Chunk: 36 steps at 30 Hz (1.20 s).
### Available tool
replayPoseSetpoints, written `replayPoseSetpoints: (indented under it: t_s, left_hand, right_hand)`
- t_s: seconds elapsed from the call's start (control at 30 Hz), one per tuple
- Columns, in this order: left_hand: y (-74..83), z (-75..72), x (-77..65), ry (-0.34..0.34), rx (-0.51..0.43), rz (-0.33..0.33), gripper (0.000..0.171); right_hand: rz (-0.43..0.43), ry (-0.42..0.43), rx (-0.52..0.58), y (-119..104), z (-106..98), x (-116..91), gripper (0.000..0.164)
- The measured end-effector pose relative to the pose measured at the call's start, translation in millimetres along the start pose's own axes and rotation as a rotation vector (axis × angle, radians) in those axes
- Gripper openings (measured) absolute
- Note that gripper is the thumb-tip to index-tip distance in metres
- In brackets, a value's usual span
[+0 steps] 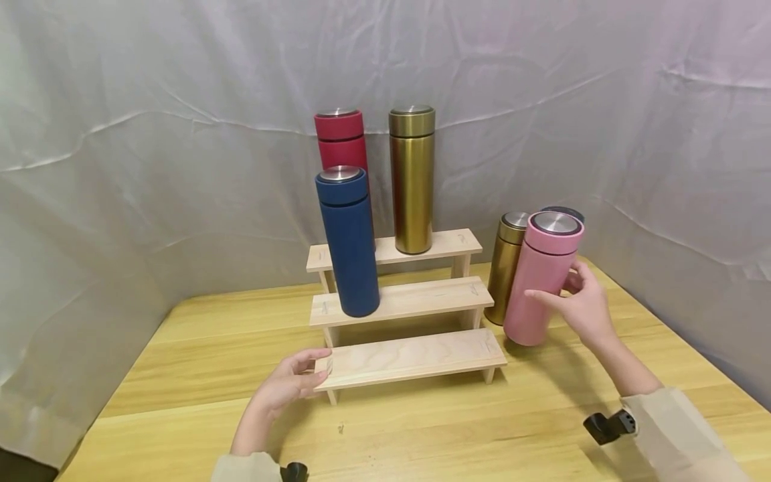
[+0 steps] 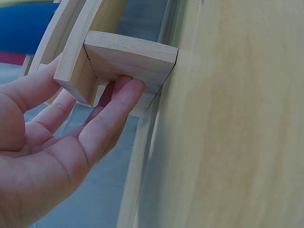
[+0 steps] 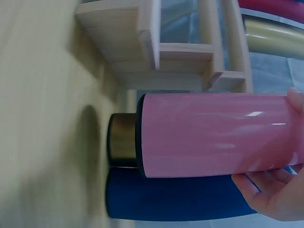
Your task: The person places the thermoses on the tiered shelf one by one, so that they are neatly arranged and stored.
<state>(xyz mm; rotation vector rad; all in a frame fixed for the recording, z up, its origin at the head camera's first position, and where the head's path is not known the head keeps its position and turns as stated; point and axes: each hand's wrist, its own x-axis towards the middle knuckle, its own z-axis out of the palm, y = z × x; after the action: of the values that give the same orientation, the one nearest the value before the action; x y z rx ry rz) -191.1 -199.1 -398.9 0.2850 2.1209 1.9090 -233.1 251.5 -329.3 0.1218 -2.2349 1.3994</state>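
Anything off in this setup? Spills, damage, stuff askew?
Only minor: a small dark mark on the tabletop in front of the stand, and scribbles on its steps, odd on plain wood. No spill or breakage visible. Pink bottle is raised, but right hand grips it.

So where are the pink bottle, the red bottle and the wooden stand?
Pink bottle (image 1: 541, 276), head view: middle of its body.
Red bottle (image 1: 345, 152), head view: just below its lid.
Wooden stand (image 1: 412, 358), head view: its lowest step.

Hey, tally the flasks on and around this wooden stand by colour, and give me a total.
Pink: 1, the pink flask
Blue: 2, the middle-tier blue flask and the lower blue flask
Gold: 2, the top-tier gold flask and the lower gold flask
Red: 1, the red flask
Total: 6
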Motion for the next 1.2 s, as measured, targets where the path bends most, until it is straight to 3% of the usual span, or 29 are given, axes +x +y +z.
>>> replayPoseSetpoints:
  t_s: [0.47, 0.9, 1.2]
  left_hand:
    - [1.5, 0.4, -0.4, -0.01, -0.011, 0.005, 0.05]
    - [0.6, -0.4, -0.2, -0.013, -0.005, 0.014, 0.049]
    - [-0.2, -0.9, 0.5, -0.01, 0.0, 0.007, 0.05]
  right_hand:
    - [-0.047, 0.019, -0.015, -43, -2, -1, 0.062]
    - [-0.117, 0.096, 0.139, -76, -3, 5, 0.054]
    - [-0.141, 0.074, 0.357, -93, 4, 13, 0.051]
